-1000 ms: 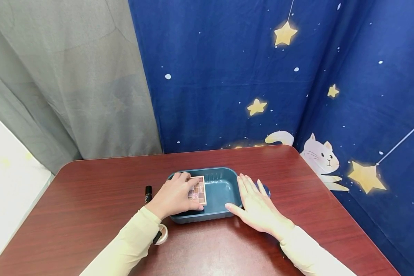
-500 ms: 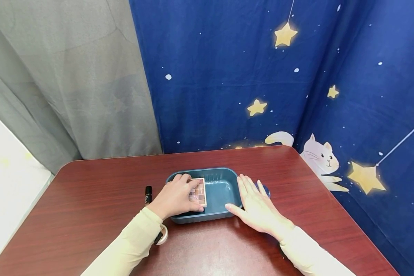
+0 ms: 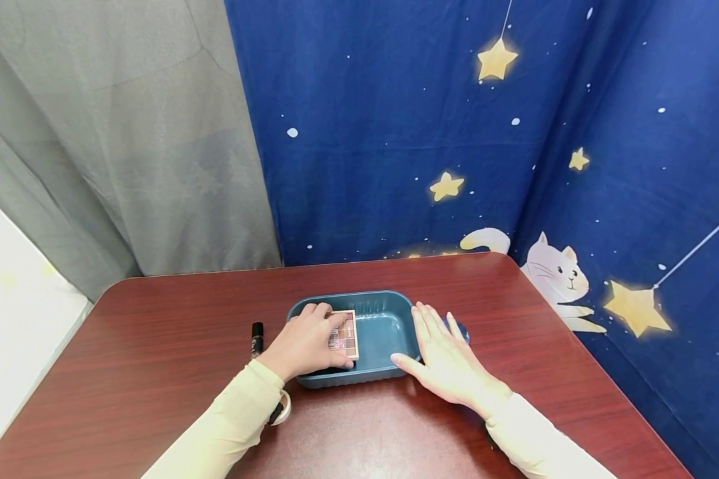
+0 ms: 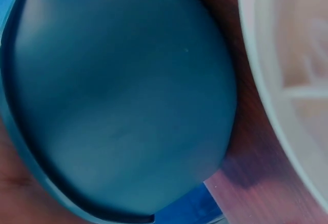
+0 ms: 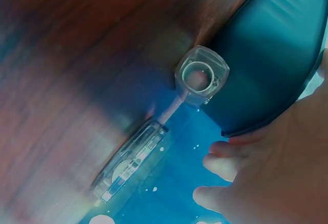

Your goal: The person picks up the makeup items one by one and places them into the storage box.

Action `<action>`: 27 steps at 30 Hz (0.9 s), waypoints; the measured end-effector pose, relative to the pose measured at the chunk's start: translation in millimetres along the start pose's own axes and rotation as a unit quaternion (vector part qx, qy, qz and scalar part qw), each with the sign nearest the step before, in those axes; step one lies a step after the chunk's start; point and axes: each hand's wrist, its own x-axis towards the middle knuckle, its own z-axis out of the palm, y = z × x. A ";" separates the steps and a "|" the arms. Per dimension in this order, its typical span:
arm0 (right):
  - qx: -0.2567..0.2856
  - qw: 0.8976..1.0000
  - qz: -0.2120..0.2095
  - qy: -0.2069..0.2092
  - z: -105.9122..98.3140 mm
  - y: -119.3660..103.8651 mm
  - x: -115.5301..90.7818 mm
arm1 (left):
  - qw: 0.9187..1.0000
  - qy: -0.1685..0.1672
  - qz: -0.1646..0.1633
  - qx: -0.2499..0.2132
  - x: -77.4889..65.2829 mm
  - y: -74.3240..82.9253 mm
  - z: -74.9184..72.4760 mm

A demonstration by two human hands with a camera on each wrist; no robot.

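My left hand reaches over the left end of a dark teal plastic basin. It holds an eyeshadow palette inside, thumb at the near edge and fingers toward the far edge. The palette's left part is hidden under the hand. Against the basin's right rim rests my right hand, fingers stretched out and thumb over the near corner. In the right wrist view, that hand lies along the basin wall. The left wrist view is filled mostly by the basin's outer wall.
Left of the basin lies a black tube. A round whitish item sits under my left wrist. Something blue is partly behind my right hand. Beside the basin stand a clear squarish container and a clear flat case.
The palette and my left hand have shifted slightly toward me and down in the basin. My right hand has stayed where it was.
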 end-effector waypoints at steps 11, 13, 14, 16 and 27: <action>0.003 1.000 0.001 0.003 -0.1 -0.2 0.2 | 1.000 0.000 0.002 -0.007 0.5 0.1 2.2; 0.003 1.000 0.001 0.003 -0.2 -0.4 0.3 | 1.000 0.000 0.002 -0.007 0.7 -0.1 2.6; 0.003 1.000 0.001 0.003 -0.1 -0.4 0.3 | 1.000 0.000 0.003 -0.006 0.8 -0.3 2.8; 0.003 1.000 0.000 0.004 0.0 -0.5 0.4 | 1.000 0.001 0.003 -0.005 0.9 -0.6 3.2; 0.002 1.000 -0.001 0.006 1.5 -0.2 0.0 | 1.000 -0.015 -0.003 -0.012 0.6 0.9 4.1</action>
